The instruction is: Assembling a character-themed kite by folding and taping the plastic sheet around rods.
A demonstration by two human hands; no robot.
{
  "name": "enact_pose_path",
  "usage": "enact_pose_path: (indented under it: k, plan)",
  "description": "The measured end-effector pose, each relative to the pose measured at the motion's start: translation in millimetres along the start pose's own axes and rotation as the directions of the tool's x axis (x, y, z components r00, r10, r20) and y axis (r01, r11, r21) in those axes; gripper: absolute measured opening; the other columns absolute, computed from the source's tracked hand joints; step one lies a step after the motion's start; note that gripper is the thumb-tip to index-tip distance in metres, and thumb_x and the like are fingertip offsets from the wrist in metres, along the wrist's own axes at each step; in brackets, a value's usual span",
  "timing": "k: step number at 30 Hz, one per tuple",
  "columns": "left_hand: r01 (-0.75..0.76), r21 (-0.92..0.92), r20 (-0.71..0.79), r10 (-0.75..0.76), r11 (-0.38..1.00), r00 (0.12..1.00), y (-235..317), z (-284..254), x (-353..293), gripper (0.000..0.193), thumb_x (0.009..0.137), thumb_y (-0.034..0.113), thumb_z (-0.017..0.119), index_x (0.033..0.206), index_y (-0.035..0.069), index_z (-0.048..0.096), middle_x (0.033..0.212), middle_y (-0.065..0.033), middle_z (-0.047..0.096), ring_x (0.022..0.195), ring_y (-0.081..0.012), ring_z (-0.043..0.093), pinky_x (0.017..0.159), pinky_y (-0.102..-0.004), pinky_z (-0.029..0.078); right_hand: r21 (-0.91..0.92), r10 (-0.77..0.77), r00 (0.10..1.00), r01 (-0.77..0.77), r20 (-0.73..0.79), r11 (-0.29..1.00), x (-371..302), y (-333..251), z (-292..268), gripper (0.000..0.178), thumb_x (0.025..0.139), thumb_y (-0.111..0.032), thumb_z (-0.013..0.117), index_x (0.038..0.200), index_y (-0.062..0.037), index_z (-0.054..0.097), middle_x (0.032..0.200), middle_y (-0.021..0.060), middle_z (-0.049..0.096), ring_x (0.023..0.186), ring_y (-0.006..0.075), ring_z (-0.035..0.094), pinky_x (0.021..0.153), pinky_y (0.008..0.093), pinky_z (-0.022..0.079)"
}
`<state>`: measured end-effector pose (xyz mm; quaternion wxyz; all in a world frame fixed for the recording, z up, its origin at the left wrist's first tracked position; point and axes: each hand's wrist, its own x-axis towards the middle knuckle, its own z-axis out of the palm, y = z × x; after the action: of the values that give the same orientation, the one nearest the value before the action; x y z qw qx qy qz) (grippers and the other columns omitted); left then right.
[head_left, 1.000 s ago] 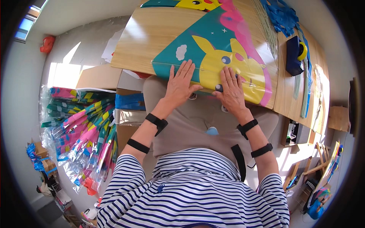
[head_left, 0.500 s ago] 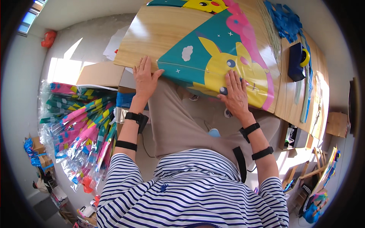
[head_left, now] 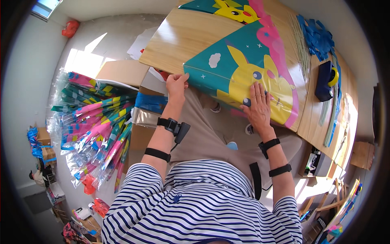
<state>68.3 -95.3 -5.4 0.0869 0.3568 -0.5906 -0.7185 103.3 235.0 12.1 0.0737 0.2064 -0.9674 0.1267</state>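
Observation:
A glossy plastic sheet [head_left: 221,77], roughly triangular, lies on the wooden table and hangs over its near edge. It is teal with a white cloud, a yellow cartoon creature and a pink scalloped border. At its left corner, my left hand [head_left: 177,86] is closed, thumb and forefinger pinching the tip. My right hand [head_left: 258,107] presses flat on the yellow creature near the table's front edge, fingers stretched out. Farther back lies another sheet [head_left: 227,11] with the same print, partly cut off by the frame's top.
Blue strips [head_left: 319,38] lie in a heap at the back right, beside thin pale sticks [head_left: 300,49]. A dark blue tape dispenser [head_left: 324,83] with a yellow roll stands nearby. On the left, a cardboard box [head_left: 122,73] adjoins a bundle of rolled printed sheets [head_left: 95,126] in clear plastic.
My left hand has gone from lying spread at the table edge to pinching the sheet's corner. My right hand stays flat on the sheet. The whole view has shifted somewhat.

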Motion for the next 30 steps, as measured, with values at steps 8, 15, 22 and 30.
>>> enact_pose_path:
  k: [8,15,22,30]
  plan:
    - [0.092,0.068,0.077,-0.097,0.993,0.992,20,5,2,0.018,0.084,0.011,0.078,0.082,0.005,0.062,0.066,-0.0024,0.06,0.048,-0.0103,0.054,0.038,-0.0226,0.036,0.003,-0.001,1.0,0.001,-0.018,1.0,0,1,-2,0.086,0.084,-0.039,0.072,0.152,-0.0012,0.035,0.162,0.0144,0.03,0.151,0.0319,0.025,0.121,0.0522,0.02]
    - [0.026,0.016,0.193,-0.028,1.0,0.981,41,14,-1,0.015,0.082,0.006,0.076,0.08,0.007,0.061,0.066,-0.0011,0.06,0.047,-0.01,0.051,0.043,-0.0235,0.038,0.009,0.011,1.0,-0.011,-0.02,1.0,-1,2,0,0.083,0.088,-0.042,0.067,0.152,-0.0012,0.034,0.162,0.0147,0.03,0.151,0.0314,0.025,0.121,0.0518,0.019]
    - [0.075,-0.199,0.241,-0.025,0.977,0.97,40,1,-9,0.012,0.085,0.003,0.071,0.087,0.008,0.06,0.083,-0.0036,0.068,0.074,-0.0139,0.064,0.068,-0.0284,0.051,0.051,0.023,1.0,-0.024,0.017,0.998,0,1,-3,0.078,0.091,-0.038,0.064,0.153,-0.0017,0.033,0.162,0.0151,0.028,0.151,0.0322,0.024,0.122,0.0509,0.017]
    - [0.127,-0.597,0.354,0.117,0.792,0.928,26,12,-7,0.01,0.086,0.001,0.068,0.091,0.007,0.062,0.089,-0.0043,0.068,0.082,-0.0164,0.066,0.078,-0.0307,0.053,0.354,-0.001,1.0,0.011,-0.029,0.935,44,1,-42,0.061,0.095,-0.03,0.064,0.144,0.0005,0.046,0.151,0.019,0.045,0.142,0.0375,0.037,0.116,0.0471,0.031]
